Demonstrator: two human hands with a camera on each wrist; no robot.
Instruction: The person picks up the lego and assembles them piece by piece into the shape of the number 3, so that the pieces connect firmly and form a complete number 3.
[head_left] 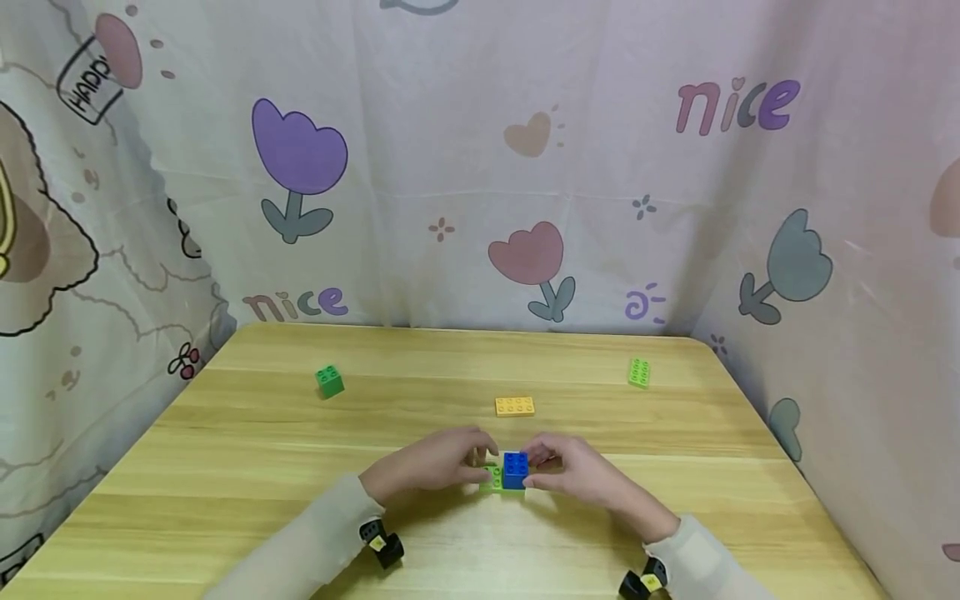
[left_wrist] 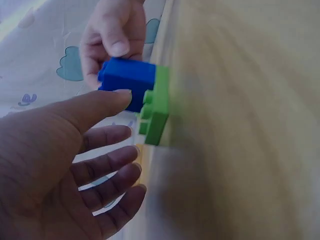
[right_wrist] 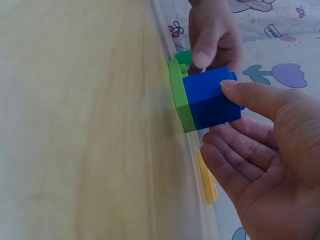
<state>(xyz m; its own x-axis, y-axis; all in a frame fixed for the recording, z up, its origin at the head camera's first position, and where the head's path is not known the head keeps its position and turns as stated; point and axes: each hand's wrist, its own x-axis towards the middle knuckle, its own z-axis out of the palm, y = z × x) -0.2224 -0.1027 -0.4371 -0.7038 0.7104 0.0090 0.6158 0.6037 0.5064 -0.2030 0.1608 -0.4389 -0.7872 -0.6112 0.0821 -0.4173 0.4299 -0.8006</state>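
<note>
Fingers of the right hand [head_left: 573, 471] pinch one blue block [head_left: 516, 471], far contact hidden; the left hand's [head_left: 442, 458] hang loose, thumb contact unclear. The block partly covers one light-green brick [left_wrist: 161, 100] beneath. Beyond, on the surface [head_left: 262, 467]: one dark-green block [head_left: 329, 382], one yellow brick [head_left: 514, 407], one lime brick [head_left: 639, 372].

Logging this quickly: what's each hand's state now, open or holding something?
Left hand: open, holding nothing.
Right hand: holding the boxy blue plastic brick.
</note>
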